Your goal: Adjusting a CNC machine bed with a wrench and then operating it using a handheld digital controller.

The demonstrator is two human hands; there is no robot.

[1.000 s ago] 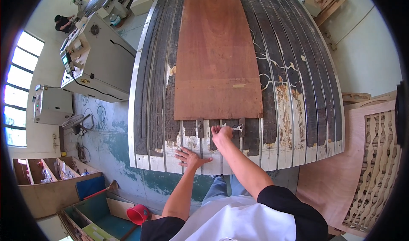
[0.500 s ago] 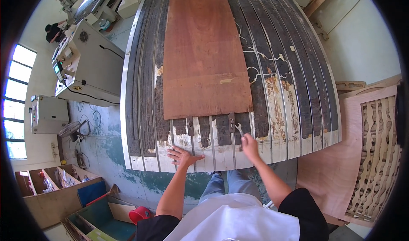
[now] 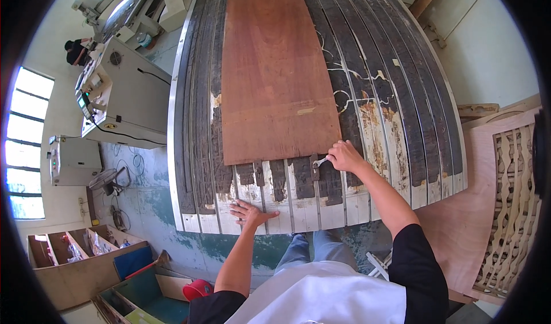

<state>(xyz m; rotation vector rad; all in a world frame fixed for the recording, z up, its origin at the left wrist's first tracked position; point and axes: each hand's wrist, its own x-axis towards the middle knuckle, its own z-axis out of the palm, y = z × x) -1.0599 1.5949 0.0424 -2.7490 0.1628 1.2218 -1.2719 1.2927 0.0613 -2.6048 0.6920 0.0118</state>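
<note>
My right hand point(image 3: 344, 156) is closed round a wrench point(image 3: 321, 162), whose jaw end sits at a small metal clamp point(image 3: 315, 167) by the front edge of a reddish-brown wooden board point(image 3: 278, 94). A second such clamp point(image 3: 259, 174) stands to the left along the same edge. My left hand point(image 3: 251, 214) lies flat with fingers spread on the pale front strip of the slotted machine bed point(image 3: 304, 216). It holds nothing. The board rests on the dark, worn surface of the bed. Whether the wrench grips a nut is too small to tell.
At left stand a grey machine cabinet point(image 3: 129, 103), a fan point(image 3: 104, 179) and a divided wooden box point(image 3: 86, 244). A red container point(image 3: 197, 289) sits low by my left arm. Panels with wavy cutouts point(image 3: 511, 203) lean at right. Another person point(image 3: 76, 51) works far left.
My right hand has moved forward and right, turning the wrench sideways so its jaw end now meets the clamp. My left hand stays flat on the bed.
</note>
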